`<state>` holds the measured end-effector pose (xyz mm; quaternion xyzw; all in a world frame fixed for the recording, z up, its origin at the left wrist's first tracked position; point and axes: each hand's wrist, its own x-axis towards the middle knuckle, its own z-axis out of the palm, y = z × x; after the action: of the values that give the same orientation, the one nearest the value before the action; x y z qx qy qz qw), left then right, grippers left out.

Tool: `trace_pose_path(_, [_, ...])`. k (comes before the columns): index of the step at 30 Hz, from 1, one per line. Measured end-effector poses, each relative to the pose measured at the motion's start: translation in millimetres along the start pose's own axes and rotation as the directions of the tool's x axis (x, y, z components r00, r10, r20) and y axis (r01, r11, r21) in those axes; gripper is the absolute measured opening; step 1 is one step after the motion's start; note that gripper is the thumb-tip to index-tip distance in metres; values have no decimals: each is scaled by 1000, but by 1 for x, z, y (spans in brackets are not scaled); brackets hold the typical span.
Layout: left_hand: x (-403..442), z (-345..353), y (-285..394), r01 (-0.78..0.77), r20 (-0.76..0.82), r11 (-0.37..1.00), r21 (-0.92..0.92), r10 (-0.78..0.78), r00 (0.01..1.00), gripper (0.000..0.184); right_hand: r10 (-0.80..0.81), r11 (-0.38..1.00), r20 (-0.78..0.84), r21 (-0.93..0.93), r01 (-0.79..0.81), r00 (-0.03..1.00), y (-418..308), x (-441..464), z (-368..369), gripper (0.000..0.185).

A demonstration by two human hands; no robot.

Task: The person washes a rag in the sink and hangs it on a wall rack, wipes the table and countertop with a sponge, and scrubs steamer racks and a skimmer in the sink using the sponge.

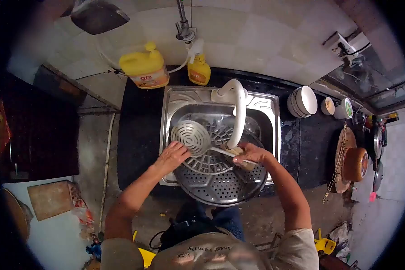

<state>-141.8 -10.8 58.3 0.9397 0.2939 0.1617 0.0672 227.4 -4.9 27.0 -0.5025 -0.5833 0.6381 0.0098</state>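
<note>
A slotted skimmer (190,137) with a round head and pale handle is held level over the sink (165,121). My left hand (172,155) is closed on the near left edge of its head. Around the handle, under the faucet spout, my right hand (253,154) is closed, with a beige sponge-like pad (246,166) pressed beneath the fingers. Below the skimmer lies a round wire rack (202,167). A large perforated steel steamer tray (220,186) sits under that and overhangs the sink's front edge. The white faucet (240,108) arches down close to my right hand.
Behind the sink stand a yellow detergent jug (145,67) and a yellow spray bottle (199,72). Stacked white bowls (303,101) and two small containers sit on the black counter (290,148) to the right. A round wooden block (354,164) is farther right.
</note>
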Motion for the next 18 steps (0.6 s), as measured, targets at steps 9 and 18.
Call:
trace_pose_path(9, [51,-10,40,342,-288,931,129,-295,911,26,57,865,-143,502,23,988,-29,-42,54,54])
trace_pose_path(18, [57,23,149,322,757,-685,-653,-589,281,48,-101,868,-454,395,302,885,0,30,122,44])
